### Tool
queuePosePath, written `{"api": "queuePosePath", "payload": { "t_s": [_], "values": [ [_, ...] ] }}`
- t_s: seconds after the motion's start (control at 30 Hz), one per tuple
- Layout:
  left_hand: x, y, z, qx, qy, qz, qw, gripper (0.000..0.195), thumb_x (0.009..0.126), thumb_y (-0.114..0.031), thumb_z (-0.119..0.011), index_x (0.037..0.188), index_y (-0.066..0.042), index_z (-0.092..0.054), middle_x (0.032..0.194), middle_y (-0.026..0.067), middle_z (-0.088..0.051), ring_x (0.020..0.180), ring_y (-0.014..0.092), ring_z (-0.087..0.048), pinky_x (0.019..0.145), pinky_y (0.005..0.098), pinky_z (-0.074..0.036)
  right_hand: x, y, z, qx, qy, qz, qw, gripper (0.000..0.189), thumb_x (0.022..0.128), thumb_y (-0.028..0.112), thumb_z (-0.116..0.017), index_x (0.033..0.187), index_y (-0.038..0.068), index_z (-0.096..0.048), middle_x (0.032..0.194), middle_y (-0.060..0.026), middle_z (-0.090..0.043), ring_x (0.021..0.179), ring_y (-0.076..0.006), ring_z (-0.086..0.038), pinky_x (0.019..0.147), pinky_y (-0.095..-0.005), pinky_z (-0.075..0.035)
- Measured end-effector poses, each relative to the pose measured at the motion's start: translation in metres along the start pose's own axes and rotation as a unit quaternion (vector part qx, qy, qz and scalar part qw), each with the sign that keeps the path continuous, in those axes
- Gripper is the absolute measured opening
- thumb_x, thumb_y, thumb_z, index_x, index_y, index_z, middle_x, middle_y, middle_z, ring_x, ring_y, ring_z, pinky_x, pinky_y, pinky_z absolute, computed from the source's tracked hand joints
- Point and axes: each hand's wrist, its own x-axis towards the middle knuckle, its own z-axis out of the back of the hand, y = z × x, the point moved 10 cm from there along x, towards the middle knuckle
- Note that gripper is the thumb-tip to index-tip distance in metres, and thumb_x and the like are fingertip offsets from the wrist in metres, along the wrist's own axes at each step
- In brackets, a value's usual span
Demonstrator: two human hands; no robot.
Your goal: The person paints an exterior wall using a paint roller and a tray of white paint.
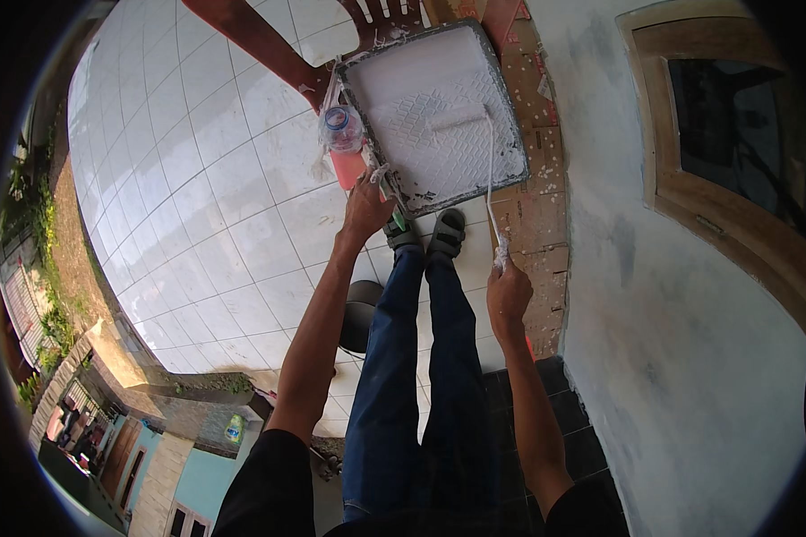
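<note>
My right hand (509, 295) is closed on the paint-smeared handle of a paint roller (460, 117). The roller's white sleeve lies on the ridged part of a large paint tray (525, 161) with white paint in it. At the tray's left edge is my left hand (369, 208); its fingers are at the edge, beside a green-tipped object (399, 220), and its exact grip is unclear. A clear plastic bottle with a blue rim (341, 131) stands by that edge, just above a pink-red object (349, 169). The tray rests on a dark red plastic chair (383, 23).
Paint-spotted cardboard (541, 221) covers the floor along the patchy white wall (618, 268), which holds a wood-framed window (665, 168). A dark bucket (359, 315) stands left of my legs on white tiles (242, 181). A chair arm (262, 40) reaches out at the upper left.
</note>
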Motion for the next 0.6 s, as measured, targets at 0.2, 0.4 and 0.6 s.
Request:
{"api": "queuePosePath", "payload": {
  "t_s": [0.2,0.4,0.6],
  "values": [
    [-0.003,0.005,0.001,0.005,-0.014,-0.009,1.0,0.062,0.068,-0.011,-0.068,0.125,-0.002,-0.045,0.128,0.0235,-0.045,0.119,0.04,-0.041,0.099,0.0443,-0.037,0.038,0.028,-0.008,0.033,0.024,0.006,0.999,0.025,0.082,0.009,-0.058,0.106,0.001,-0.062,0.078,-0.0224,-0.064,0.075,-0.0381,-0.063,0.066,-0.0446,-0.049],
    [0.0,0.002,0.0,0.016,-0.004,0.018,1.0,0.062,0.069,-0.016,-0.067,0.125,-0.001,-0.045,0.128,0.0238,-0.045,0.12,0.04,-0.04,0.1,0.046,-0.034,0.031,0.015,-0.011,0.155,-0.038,0.07,0.985,0.021,0.082,0.01,-0.058,0.096,-0.004,-0.062,0.076,-0.0225,-0.063,0.07,-0.04,-0.061,0.061,-0.0412,-0.05],
    [0.003,-0.011,0.008,0.037,-0.007,0.031,0.999,0.062,0.069,-0.015,-0.068,0.125,-0.002,-0.046,0.131,0.0211,-0.043,0.121,0.038,-0.04,0.102,0.045,-0.032,-0.009,0.0,0.014,0.316,0.011,0.07,0.946,0.03,0.082,-0.002,-0.055,0.112,-0.006,-0.057,0.094,-0.0225,-0.065,0.091,-0.029,-0.065,0.074,-0.0321,-0.049]
  ]
}}
